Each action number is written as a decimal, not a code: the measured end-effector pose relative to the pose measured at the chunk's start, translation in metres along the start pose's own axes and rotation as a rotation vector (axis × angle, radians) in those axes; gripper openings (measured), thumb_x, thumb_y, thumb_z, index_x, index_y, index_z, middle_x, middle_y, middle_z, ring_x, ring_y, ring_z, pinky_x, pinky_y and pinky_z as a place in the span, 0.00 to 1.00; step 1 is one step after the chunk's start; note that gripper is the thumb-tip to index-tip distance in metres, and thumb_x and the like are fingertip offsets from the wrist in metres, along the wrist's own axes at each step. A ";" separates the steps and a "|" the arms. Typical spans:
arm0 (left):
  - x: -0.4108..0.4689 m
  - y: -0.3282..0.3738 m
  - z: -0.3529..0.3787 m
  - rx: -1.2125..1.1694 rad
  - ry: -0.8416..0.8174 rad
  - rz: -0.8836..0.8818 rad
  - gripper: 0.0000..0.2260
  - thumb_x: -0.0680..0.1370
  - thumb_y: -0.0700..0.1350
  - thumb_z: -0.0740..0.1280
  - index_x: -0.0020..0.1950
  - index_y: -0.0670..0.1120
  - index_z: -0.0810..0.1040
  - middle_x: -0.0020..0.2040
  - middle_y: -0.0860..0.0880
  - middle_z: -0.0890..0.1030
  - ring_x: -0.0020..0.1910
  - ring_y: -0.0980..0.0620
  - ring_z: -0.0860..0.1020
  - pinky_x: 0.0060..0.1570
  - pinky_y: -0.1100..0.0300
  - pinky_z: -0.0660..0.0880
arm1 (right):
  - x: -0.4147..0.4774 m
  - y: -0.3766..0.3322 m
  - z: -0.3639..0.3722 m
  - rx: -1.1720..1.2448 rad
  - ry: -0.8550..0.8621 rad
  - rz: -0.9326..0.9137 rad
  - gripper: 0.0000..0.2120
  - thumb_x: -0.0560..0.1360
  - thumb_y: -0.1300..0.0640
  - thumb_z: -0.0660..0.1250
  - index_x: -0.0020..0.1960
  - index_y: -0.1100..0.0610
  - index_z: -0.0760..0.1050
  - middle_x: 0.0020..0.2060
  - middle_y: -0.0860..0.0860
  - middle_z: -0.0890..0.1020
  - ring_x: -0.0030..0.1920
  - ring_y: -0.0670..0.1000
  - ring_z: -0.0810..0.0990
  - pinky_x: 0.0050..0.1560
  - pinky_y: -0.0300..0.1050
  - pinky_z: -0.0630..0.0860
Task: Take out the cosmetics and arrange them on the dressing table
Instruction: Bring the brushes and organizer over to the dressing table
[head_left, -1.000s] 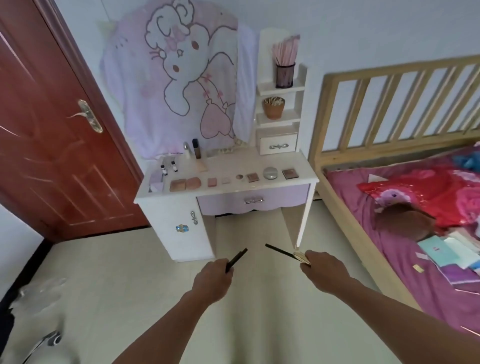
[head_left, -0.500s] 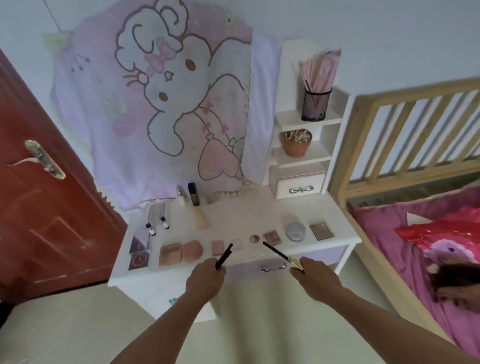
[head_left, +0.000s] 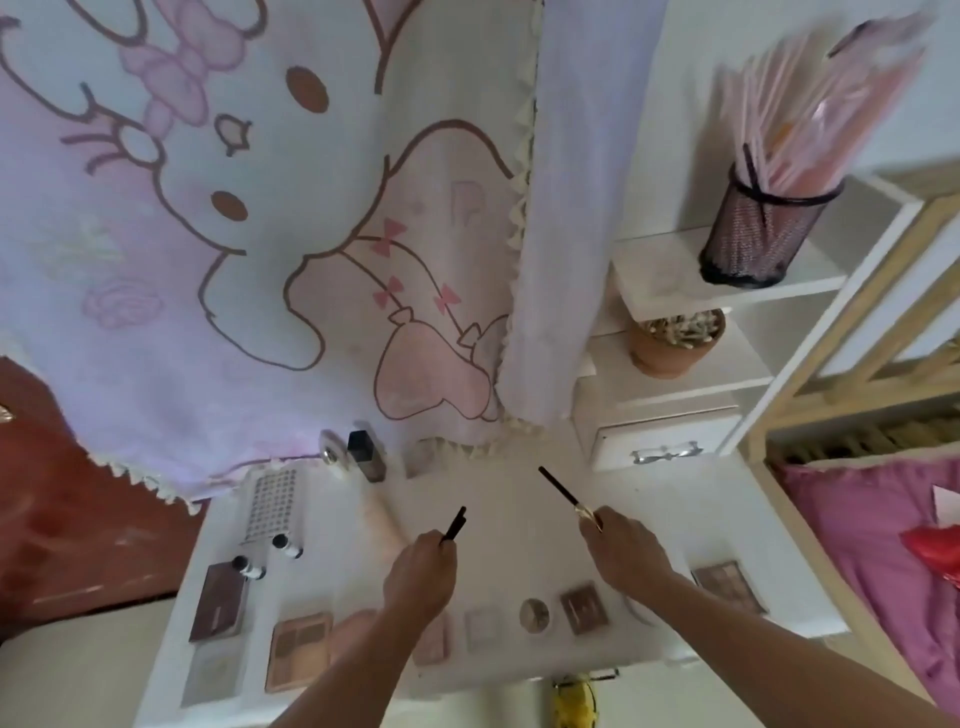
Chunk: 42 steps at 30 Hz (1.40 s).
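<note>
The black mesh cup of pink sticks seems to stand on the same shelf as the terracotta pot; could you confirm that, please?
Not quite: the head view shows the black mesh cup standing on the upper shelf, one level above the shelf that holds the terracotta pot.

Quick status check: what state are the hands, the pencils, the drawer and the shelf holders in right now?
Left hand, gripping black pencil.
Right hand, gripping gold-ended pencil.
Small drawer, shut.
Mesh cup, upright, full.
Clay pot, upright.
</note>
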<state>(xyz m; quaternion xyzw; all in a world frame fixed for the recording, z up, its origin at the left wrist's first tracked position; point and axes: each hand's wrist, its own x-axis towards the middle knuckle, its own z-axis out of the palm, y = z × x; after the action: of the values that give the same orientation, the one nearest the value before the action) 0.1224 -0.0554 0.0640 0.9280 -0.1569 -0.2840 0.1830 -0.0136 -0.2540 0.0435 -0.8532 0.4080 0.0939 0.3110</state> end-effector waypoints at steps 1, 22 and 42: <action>0.018 0.008 0.000 0.007 -0.012 -0.010 0.10 0.80 0.43 0.53 0.50 0.44 0.73 0.51 0.43 0.79 0.51 0.42 0.77 0.47 0.54 0.71 | 0.020 -0.003 0.000 0.001 -0.009 0.015 0.19 0.82 0.42 0.52 0.51 0.57 0.73 0.51 0.58 0.82 0.54 0.61 0.79 0.50 0.49 0.71; 0.197 0.063 0.053 0.063 -0.070 -0.076 0.18 0.77 0.36 0.57 0.66 0.45 0.63 0.58 0.43 0.73 0.54 0.40 0.77 0.46 0.50 0.73 | 0.188 -0.052 0.042 -0.205 -0.056 0.191 0.14 0.82 0.48 0.58 0.60 0.59 0.67 0.56 0.56 0.81 0.58 0.58 0.79 0.51 0.47 0.74; 0.184 0.043 0.056 0.077 -0.139 0.028 0.14 0.77 0.42 0.65 0.60 0.45 0.65 0.44 0.47 0.76 0.40 0.46 0.74 0.36 0.54 0.70 | 0.163 -0.022 0.047 -0.342 -0.027 0.057 0.18 0.81 0.48 0.60 0.65 0.58 0.66 0.60 0.56 0.74 0.56 0.58 0.79 0.50 0.50 0.75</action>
<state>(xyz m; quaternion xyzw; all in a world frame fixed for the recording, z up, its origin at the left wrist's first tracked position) 0.2266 -0.1796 -0.0472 0.9102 -0.1930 -0.3388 0.1397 0.1132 -0.3188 -0.0509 -0.8805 0.4058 0.1822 0.1638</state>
